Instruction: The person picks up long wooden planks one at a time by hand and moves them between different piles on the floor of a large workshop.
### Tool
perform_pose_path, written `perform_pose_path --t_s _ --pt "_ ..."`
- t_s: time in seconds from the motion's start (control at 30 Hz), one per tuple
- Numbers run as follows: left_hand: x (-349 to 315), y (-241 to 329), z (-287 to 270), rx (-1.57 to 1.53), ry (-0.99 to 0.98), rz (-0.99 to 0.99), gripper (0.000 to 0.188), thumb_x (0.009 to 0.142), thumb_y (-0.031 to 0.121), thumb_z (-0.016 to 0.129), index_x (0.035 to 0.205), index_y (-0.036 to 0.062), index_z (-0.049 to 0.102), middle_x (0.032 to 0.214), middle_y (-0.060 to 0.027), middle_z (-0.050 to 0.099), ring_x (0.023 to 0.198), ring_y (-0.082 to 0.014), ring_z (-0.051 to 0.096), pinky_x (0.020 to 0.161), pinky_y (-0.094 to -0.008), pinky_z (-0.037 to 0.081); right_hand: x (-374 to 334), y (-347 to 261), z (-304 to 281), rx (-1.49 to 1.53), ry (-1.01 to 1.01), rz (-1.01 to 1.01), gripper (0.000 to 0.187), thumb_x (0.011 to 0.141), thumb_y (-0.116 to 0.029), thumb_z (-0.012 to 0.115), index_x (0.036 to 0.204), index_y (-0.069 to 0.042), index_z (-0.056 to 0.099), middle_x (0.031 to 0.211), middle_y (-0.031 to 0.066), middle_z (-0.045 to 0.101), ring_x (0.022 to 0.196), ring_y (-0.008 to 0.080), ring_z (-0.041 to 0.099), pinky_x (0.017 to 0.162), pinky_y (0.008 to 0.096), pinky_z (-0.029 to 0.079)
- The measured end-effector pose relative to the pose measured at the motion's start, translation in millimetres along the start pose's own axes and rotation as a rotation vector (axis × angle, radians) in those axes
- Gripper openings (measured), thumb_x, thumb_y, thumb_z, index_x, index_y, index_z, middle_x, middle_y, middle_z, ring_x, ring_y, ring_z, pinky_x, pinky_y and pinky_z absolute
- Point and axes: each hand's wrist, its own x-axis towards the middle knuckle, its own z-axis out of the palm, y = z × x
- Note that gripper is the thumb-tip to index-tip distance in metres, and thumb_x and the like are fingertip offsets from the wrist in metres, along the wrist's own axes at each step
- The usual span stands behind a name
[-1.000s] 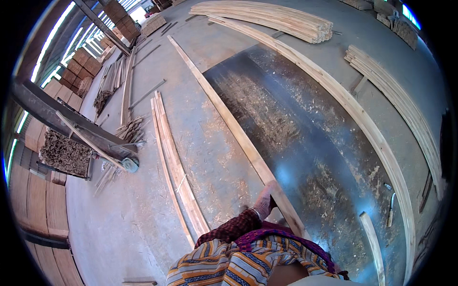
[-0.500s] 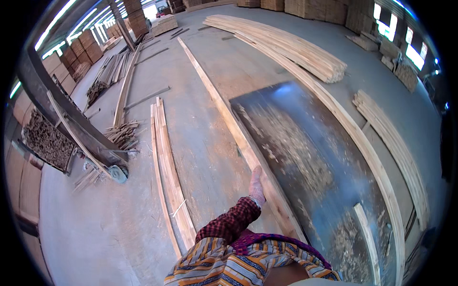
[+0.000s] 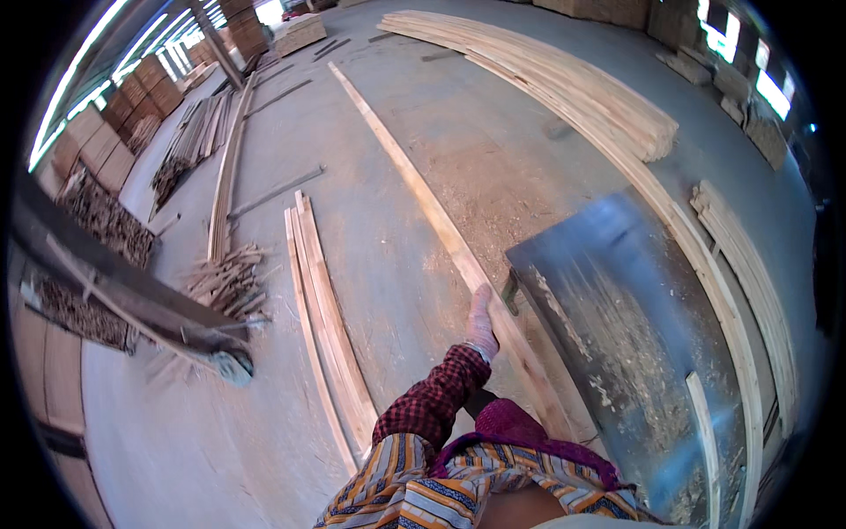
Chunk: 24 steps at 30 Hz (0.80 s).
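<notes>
Plank (image 3: pixel 434 212) grasped in my left hand (image 3: pixel 481 324): I should hold it level, clear of the dark table (image 3: pixel 573 236); my right hand is out of view.

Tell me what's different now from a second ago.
The left hand and the long board seem to have advanced: the board now reaches farther past the dark panel, which sits farther right and nearer in view. Nothing was visibly let go; the left hand still grips the board. The narrow boards lie unchanged.
</notes>
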Motion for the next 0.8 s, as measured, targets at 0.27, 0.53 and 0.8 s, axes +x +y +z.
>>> perform_pose_path --t_s 0.27,0.53,0.8 --pt "166 213 71 0.075 0.062 0.042 0.074 0.085 0.061 0.073 0.133 0.0080 0.058 0.119 -0.0136 0.066 0.109 -0.0312 0.063 0.099 -0.0472 0.052 73 -241 -24 0.169 0.049 -0.044 0.066 0.095 -0.058 0.065 0.084 0.006 0.076 0.071 0.0106 0.071 0.071 0.0166 0.063 0.068 0.0407 0.050" --pt "349 433 119 0.027 -0.007 0.094 0.073 0.090 0.059 0.067 0.137 0.0051 0.057 0.127 -0.0175 0.067 0.112 -0.0353 0.065 0.102 -0.0486 0.052 219 -511 -45 0.058 0.051 -0.022 0.074 0.093 -0.068 0.058 0.098 0.003 0.077 0.087 0.0186 0.076 0.082 0.0262 0.069 0.080 0.0430 0.052" --pt "554 660 175 0.106 0.094 0.128 0.079 0.085 0.060 0.072 0.138 0.0038 0.056 0.124 -0.0157 0.068 0.111 -0.0333 0.065 0.101 -0.0471 0.052 353 -788 -65 -0.009 0.011 -0.021 0.065 0.094 -0.060 0.061 0.105 0.002 0.077 0.099 0.0225 0.076 0.096 0.0292 0.072 0.089 0.0414 0.053"
